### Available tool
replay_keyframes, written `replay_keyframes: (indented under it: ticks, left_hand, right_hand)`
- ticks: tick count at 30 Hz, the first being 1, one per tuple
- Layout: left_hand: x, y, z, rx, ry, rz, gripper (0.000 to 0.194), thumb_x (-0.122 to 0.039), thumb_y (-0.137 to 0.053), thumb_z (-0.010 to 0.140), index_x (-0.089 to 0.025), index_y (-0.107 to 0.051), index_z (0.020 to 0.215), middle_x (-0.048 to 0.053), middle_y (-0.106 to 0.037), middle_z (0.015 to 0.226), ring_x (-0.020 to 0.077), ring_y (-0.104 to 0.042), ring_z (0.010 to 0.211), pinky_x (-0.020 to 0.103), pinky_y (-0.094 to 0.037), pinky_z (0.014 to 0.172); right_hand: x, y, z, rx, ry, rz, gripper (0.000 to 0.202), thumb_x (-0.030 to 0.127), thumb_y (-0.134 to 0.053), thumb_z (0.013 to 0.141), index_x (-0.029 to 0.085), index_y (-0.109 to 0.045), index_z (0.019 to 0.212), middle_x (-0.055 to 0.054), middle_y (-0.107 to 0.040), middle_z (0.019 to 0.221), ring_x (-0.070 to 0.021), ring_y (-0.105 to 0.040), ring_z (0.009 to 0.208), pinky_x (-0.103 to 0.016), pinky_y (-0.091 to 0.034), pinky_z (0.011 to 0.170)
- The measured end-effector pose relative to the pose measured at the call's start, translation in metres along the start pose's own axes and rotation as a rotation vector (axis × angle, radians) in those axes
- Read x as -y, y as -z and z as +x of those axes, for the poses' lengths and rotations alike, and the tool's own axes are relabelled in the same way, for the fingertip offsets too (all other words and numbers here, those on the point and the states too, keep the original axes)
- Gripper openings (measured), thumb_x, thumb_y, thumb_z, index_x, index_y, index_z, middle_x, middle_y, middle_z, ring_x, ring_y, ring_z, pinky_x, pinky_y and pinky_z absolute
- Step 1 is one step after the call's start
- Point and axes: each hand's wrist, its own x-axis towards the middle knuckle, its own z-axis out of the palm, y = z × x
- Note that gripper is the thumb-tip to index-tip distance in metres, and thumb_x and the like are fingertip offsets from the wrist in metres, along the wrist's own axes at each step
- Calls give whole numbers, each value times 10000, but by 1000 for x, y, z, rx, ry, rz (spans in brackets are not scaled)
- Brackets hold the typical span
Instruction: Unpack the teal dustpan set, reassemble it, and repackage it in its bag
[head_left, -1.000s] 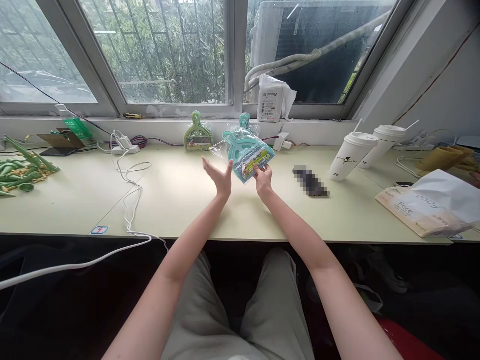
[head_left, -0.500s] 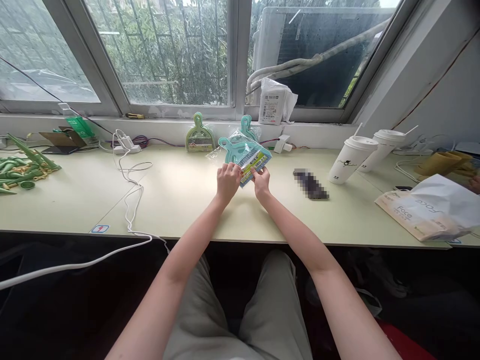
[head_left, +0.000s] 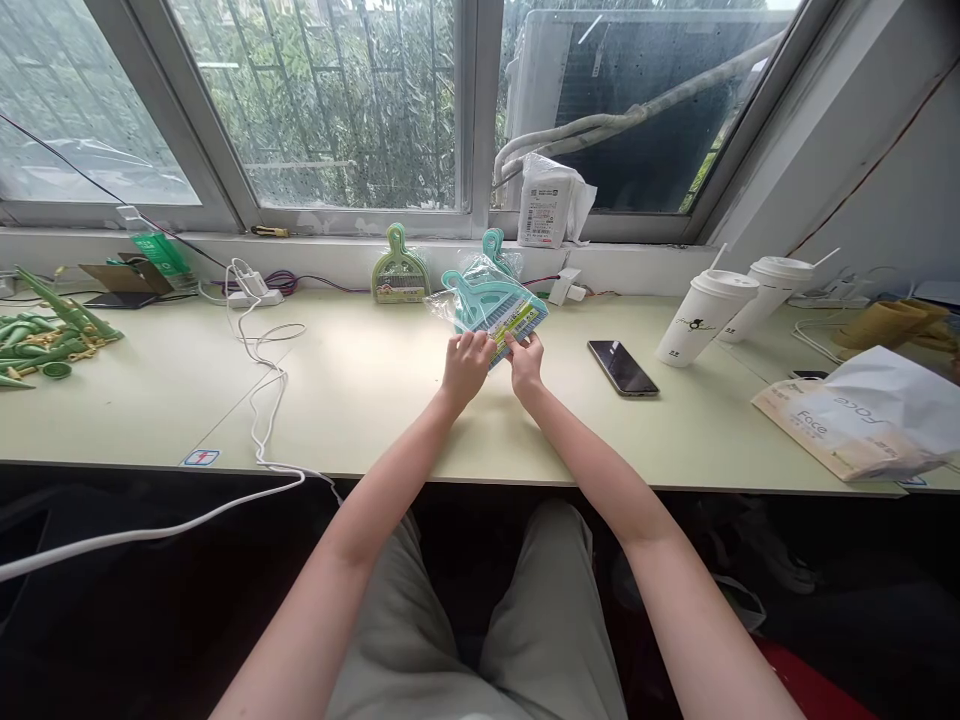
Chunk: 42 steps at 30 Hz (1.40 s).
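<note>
Left hand [head_left: 468,366], right hand [head_left: 526,362]: grips closed on near edge of wrapped dustpan [head_left: 501,312], likely steadying it, tilted, above worktop [head_left: 360,400].

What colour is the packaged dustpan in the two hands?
The dustpan is turquoise, shown best in the head view.
</note>
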Motion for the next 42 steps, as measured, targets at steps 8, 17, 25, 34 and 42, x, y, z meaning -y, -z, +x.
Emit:
replay_keyframes:
  ticks: [8, 17, 25, 34, 42]
  left_hand:
    - [8, -10, 2, 50, -86, 10, 269, -169, -366, 993, -203, -626, 1055, 142, -637, 1165, 264, -583, 1131, 419, -482, 915]
    - [4, -6, 2, -3, -16, -14, 285, -135, -385, 970, -225, -601, 1133, 120, -613, 1229, 260, -559, 1166, 397, -461, 943]
    - [-9, 0, -4, -43, 119, -50, 363, -96, -405, 916, -255, -573, 1196, 110, -545, 1365, 288, -479, 1270, 438, -413, 1004]
    - [7, 1, 17, -476, 662, -1175, 708, -419, -710, 835, -283, -355, 1432, 125, -370, 1532, 275, -404, 1417, 395, -393, 1110]
    - [6, -21, 12, 241, 652, -1771, 507, -263, -782, 762, -213, -574, 1221, 105, -605, 1354, 268, -559, 1287, 452, -390, 1108]
  right_hand:
    - [-2, 2, 4, -27, 15, -40, 331, 278, -691, 759, 225, -539, 1048, -79, -697, 1109, -176, -687, 1006, -291, -582, 815]
    - [-2, 1, 3, -54, 17, -49, 327, 279, -675, 784, 218, -542, 1077, -87, -695, 1124, -176, -687, 991, -289, -592, 789]
    - [1, -5, -4, -39, 13, 35, 342, 210, -649, 812, 208, -544, 1138, -93, -694, 1157, -172, -688, 1010, -292, -603, 821]
    - [1, -3, 3, -65, -33, 151, 333, 197, -685, 797, 210, -580, 1112, -73, -703, 1136, -187, -689, 1037, -357, -599, 901]
    - [-11, 0, 15, -99, 3, 114, 326, 186, -634, 815, 202, -559, 1131, -96, -697, 1142, -194, -698, 1019, -370, -602, 887]
